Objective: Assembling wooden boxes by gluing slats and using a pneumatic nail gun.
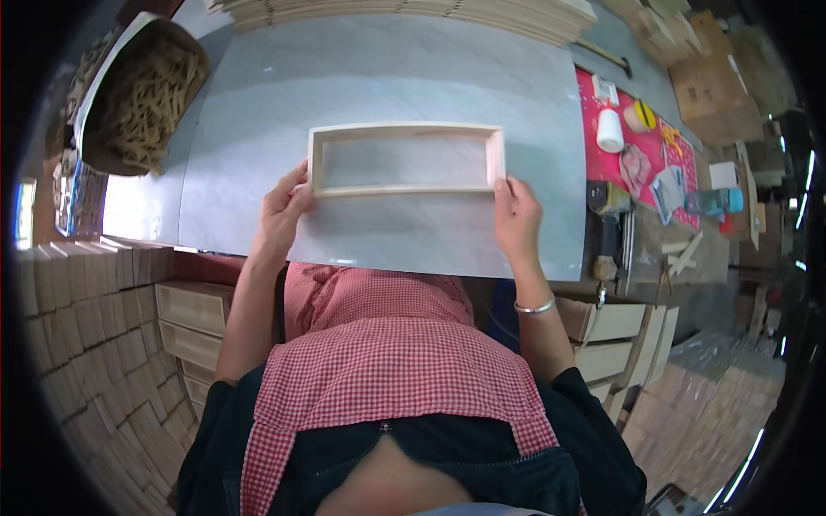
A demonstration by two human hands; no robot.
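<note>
The rectangular wooden frame (397, 191) is at the front half of the worktop (413, 236), roughly midway between its left and right edges, with its long sides nearly parallel to the front edge. Whether its underside bears on the worktop cannot be determined.

Left hand (281, 206): grip closed on the front-left corner. Right hand (518, 213): grip closed on the front-right corner, thumb near the top rim.

Caution: unequal force between the two grips may rack the frame out of square or open a corner joint. With both grips at the front corners, the rear rail (406, 130) may dip and strike the worktop. Rapid movement toward the rear edge may disturb the stacked wooden panels (413, 12).
</note>
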